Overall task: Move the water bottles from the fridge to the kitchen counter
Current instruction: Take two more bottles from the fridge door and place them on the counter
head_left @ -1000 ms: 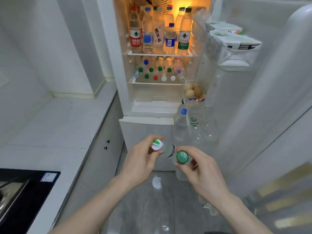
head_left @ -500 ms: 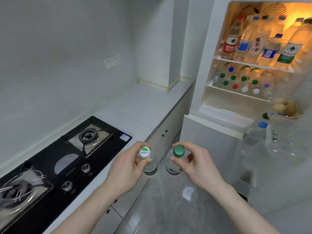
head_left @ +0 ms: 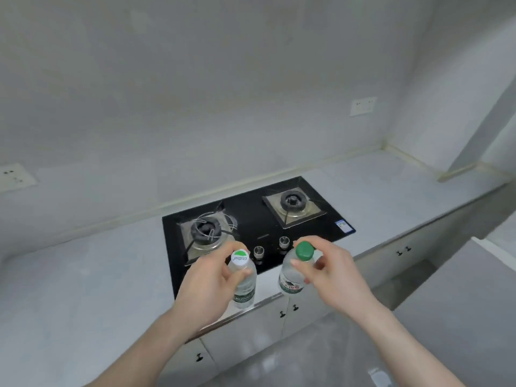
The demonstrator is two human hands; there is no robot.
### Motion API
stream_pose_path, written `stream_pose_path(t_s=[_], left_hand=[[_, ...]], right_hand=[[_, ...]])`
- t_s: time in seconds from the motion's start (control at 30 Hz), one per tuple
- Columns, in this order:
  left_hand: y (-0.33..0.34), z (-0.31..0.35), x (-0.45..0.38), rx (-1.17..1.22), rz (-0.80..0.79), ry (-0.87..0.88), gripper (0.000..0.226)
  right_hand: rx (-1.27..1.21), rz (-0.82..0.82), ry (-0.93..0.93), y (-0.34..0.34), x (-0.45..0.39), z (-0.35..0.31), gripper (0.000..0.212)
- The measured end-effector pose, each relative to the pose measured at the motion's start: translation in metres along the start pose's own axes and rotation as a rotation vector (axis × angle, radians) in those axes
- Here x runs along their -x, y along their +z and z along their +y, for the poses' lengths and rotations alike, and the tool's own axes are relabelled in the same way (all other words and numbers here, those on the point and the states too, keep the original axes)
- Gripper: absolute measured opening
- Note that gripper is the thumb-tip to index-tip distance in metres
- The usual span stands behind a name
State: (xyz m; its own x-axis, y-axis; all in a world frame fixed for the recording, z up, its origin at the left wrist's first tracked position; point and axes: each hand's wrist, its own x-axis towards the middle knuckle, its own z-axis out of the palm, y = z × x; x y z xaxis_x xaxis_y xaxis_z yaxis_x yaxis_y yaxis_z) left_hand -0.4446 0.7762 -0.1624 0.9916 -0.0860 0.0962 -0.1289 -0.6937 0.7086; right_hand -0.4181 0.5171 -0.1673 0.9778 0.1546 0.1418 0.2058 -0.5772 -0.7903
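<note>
Bottles hang upright over the counter's front edge, each pinched near its cap so the base can meet the surface first: white-capped bottle (head_left: 242,277) in the left hand (head_left: 208,286), green-capped bottle (head_left: 293,270) in the right hand (head_left: 332,275). Behind them the stove (head_left: 268,219) sits in the counter (head_left: 83,275).

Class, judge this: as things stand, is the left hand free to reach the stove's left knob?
Probably not: the left hand already grips the white-capped bottle by its neck, though nothing blocks the left knob just beyond it.
</note>
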Motion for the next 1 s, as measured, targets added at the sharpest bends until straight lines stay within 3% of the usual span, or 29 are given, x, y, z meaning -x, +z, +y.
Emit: stream_pose_path(t_s=[0.4,0.73,1.0], left_hand=[[-0.099,-0.095,0.082,-0.005,0.311,-0.395,0.019],[-0.14,-0.134,0.126,-0.089,0.609,-0.795,0.022],[-0.154,-0.155,0.176,-0.108,0.8,-1.013,0.023]], right_hand=[[-0.042,-0.363,-0.259,0.142,-0.071,-0.088,0.024],[0.008,-0.734,-0.507,0.246,-0.129,-0.144,0.025],[-0.009,-0.999,-0.604,0.329,-0.13,-0.193,0.019]])
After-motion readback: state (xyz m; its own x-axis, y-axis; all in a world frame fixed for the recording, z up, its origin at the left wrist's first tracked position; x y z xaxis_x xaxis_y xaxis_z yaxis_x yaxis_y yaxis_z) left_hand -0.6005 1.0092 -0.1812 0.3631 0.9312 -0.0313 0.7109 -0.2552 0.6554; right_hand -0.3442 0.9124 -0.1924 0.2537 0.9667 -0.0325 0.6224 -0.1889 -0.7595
